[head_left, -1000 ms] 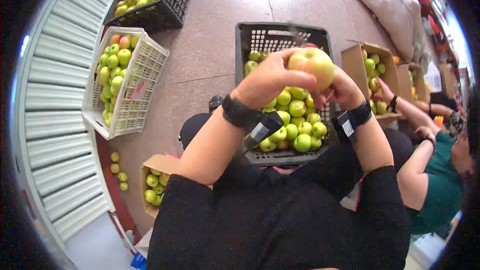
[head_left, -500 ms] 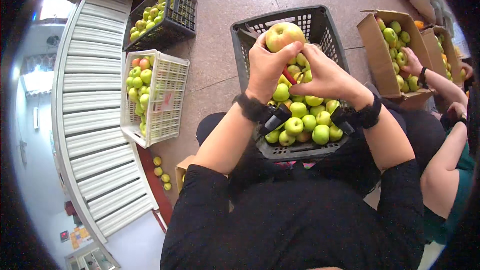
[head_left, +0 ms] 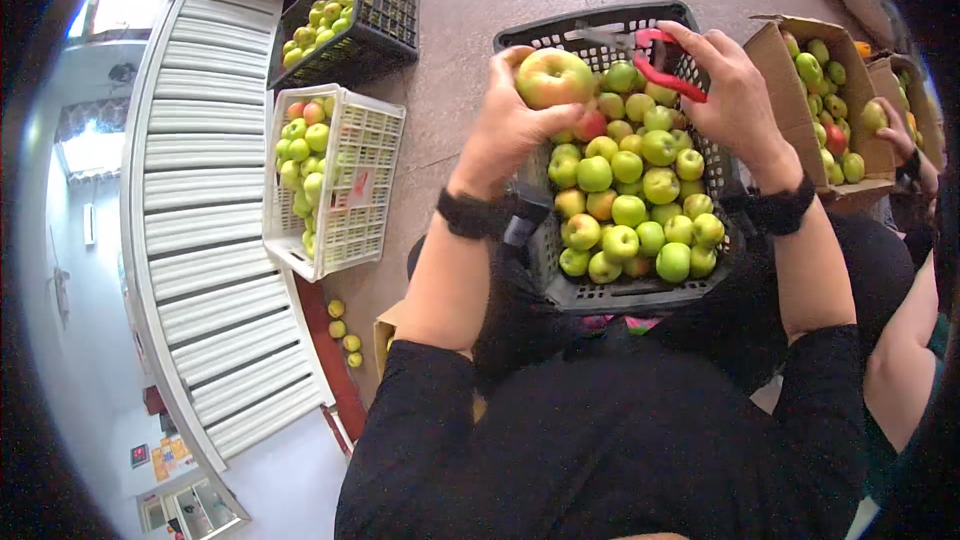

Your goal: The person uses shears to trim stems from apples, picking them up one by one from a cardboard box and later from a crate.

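Cupping an apple, likely firm yet bruisable, best held round its sides, the left hand is at eleven o'clock over the crate; the right hand grips clippers near twelve.

Free room over the near apples; large apple and red-handled cutters beyond.

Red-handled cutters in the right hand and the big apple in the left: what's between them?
In the head view, green apples show between the cutters and the big apple, lower down in the black crate.
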Action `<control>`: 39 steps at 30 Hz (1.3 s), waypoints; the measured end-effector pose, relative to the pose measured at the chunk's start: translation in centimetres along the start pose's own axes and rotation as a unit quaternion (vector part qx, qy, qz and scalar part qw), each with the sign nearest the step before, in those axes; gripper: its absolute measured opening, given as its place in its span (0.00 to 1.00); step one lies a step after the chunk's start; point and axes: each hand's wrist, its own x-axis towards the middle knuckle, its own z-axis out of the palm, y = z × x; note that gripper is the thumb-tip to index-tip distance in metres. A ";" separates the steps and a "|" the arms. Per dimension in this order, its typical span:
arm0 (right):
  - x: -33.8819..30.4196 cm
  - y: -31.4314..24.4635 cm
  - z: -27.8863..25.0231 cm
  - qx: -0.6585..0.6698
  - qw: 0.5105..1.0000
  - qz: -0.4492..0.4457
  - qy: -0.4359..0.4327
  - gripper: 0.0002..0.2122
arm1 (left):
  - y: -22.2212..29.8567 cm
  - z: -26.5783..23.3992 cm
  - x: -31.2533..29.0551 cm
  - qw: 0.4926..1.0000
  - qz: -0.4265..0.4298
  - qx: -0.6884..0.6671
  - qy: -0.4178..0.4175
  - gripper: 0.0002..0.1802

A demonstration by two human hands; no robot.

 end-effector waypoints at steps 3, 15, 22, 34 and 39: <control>0.2 -0.9 -0.7 0.004 0.997 -0.060 -0.038 0.27 | 0.5 -1.8 -0.4 0.999 -0.001 0.038 -0.016 0.39; -0.3 -1.1 -0.7 -0.037 0.994 -0.098 -0.016 0.29 | 1.8 -2.1 -0.8 0.996 0.009 -0.048 -0.078 0.40; -0.4 -0.9 -1.0 -0.064 0.992 -0.103 -0.017 0.30 | 1.4 -1.9 -0.7 0.998 -0.009 -0.035 -0.061 0.39; -0.8 -1.0 -0.6 -0.060 0.994 -0.091 -0.029 0.29 | 0.9 -2.4 -0.6 0.993 -0.002 -0.079 -0.084 0.36; -1.2 -1.9 -0.5 -0.050 0.996 -0.055 -0.040 0.27 | 0.7 -2.0 -0.6 0.994 0.000 -0.075 -0.078 0.36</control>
